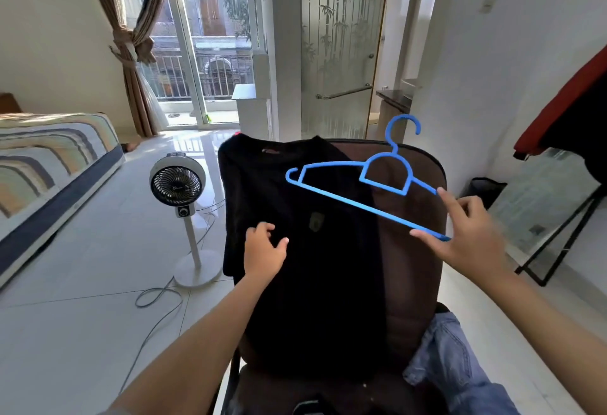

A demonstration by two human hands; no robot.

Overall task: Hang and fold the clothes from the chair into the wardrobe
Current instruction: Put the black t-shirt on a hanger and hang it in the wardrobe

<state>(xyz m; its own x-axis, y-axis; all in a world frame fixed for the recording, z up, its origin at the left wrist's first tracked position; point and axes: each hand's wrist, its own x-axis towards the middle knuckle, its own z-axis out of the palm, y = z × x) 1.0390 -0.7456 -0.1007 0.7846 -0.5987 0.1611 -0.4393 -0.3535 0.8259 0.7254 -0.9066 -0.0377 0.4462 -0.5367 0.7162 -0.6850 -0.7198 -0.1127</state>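
Two hands in view, both reaching over one brown chair (423, 204). Nearest, low right: one pair of jeans (456, 368), blue denim, crumpled on the chair seat. One black shirt (315, 276) draped over the chair back, hanging down the front of it, covering the left part; small dark badge on the chest.

Left hand (264, 250) rests on the shirt near its left edge, fingers loosely curled, thumb out; cannot tell whether it pinches fabric. Right hand (473, 234) holds one blue hanger (354, 204) at its right end, index finger up along the upper arm, thumb lying along the bottom bar, other fingers blurred behind. Hanger tilted, left end higher, hook pointing up past the chair top, held in front of the shirt and chair back.

Left of the chair: one white pedestal fan (177, 184) on the tile floor, one grey cord (154, 303) looped beside its base. Far left: one bed (49, 158) with striped cover. Right edge: one red-and-black garment (571, 112) hanging, glass panel on a black frame (551, 204) leaning below it, one black bin (486, 189) near the wall.

Farthest: one tied brown curtain (131, 46), balcony door (210, 53), one frosted bamboo-print glass door (338, 46). Wardrobe not seen.
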